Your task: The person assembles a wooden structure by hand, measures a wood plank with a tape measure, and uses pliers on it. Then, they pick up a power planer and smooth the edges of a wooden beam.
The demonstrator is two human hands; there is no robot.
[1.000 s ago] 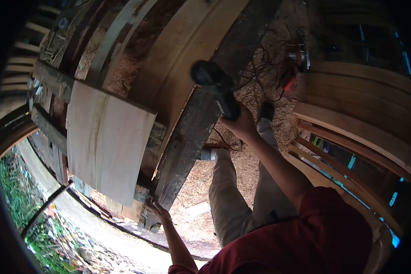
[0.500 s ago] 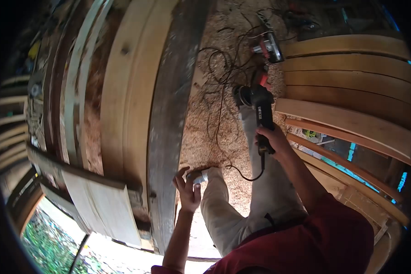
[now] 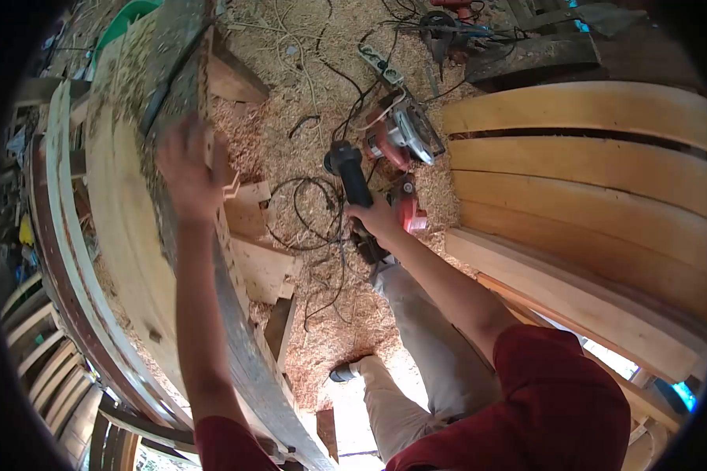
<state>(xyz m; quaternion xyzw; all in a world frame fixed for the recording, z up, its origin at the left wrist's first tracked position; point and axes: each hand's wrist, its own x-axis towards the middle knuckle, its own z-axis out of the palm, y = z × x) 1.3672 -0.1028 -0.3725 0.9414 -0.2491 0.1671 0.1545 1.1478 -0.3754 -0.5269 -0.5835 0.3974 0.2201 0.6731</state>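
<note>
My right hand [image 3: 379,220] is wrapped round the body of a black angle grinder [image 3: 355,177], held over the shavings-covered ground with its head pointing away from me. My left hand [image 3: 190,169] reaches over the long weathered beam [image 3: 239,337], slightly blurred, thumb apart from the fingers and nothing held. Just beyond those fingertips a dark rod-like piece [image 3: 161,98] lies along the beam. Past the grinder, a red and silver circular saw [image 3: 404,133] rests on the ground, with another red power tool [image 3: 408,206] nearer my right wrist.
Loose black cords [image 3: 310,204] coil over wood shavings. A power strip [image 3: 381,63] lies farther off. Curved planks [image 3: 581,153] line the right side. Wood offcuts [image 3: 259,263] sit against the beam, and a green container [image 3: 126,27] shows at the far left.
My left hand has moved forward from near my leg to over the beam. The grinder in my right hand has shifted forward and left. The view has turned, showing more ground ahead.
</note>
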